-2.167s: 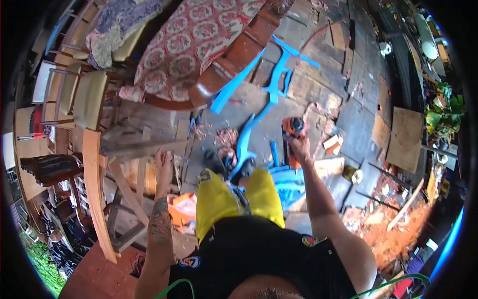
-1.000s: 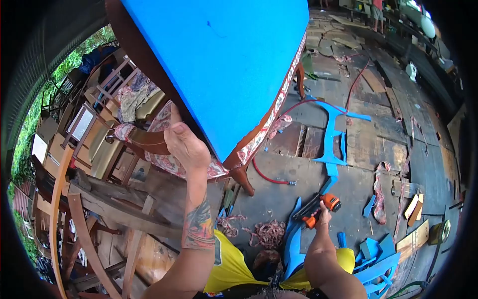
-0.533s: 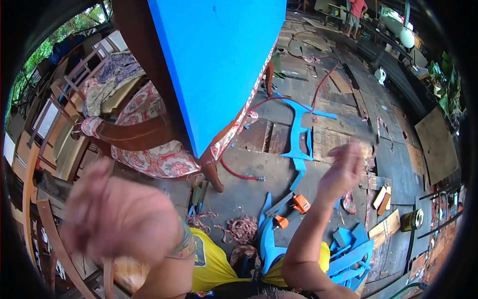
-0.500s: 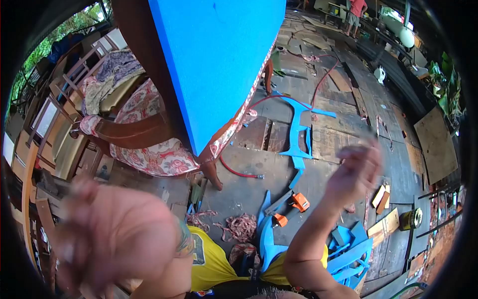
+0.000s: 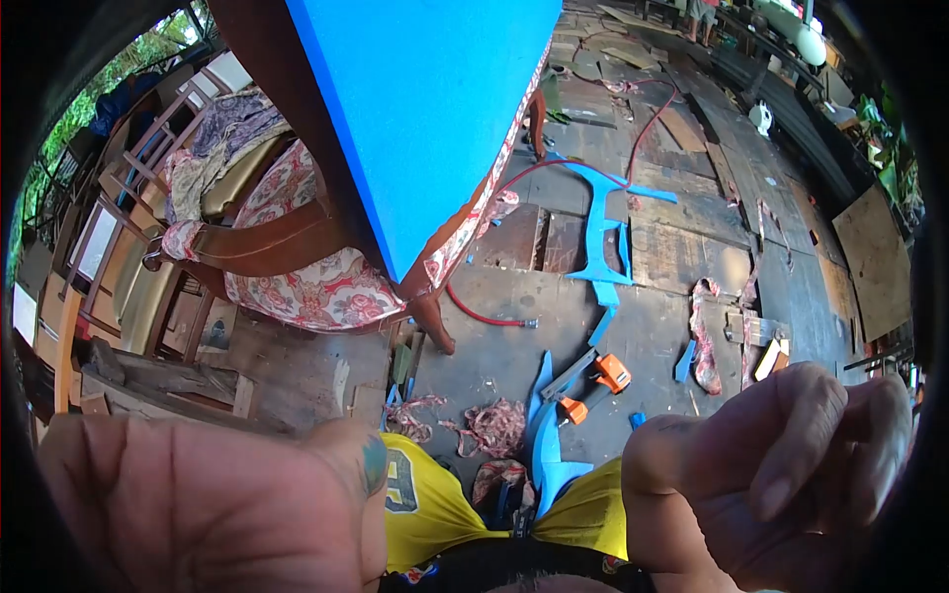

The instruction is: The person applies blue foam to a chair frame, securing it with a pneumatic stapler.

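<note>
My left hand (image 5: 208, 504) is close to the camera at the lower left, palm showing, its fingers hidden at the dark edge. On the right, my right hand (image 5: 816, 465) has loosely bent fingers with gaps between them and nothing visible in them. Between and beyond my hands stands a patterned upholstered chair (image 5: 306, 287) with dark wooden arms and legs and a bright blue panel (image 5: 435, 119). An orange-handled clamp (image 5: 611, 374) lies beside a curved blue piece (image 5: 546, 445) near my yellow shorts (image 5: 425, 504).
A red hose (image 5: 484, 318) crosses the plank floor. Fabric scraps (image 5: 494, 427) and a blue frame-like piece (image 5: 596, 232) lie there too. Stacked chair frames (image 5: 119, 212) stand at left, a board (image 5: 872, 262) at right. A person (image 5: 703, 18) is partly visible at the far back.
Both hands have come lower and nearer the camera; my right hand has also moved right. The view has shifted slightly, and the far person is now mostly cut off at the top.
</note>
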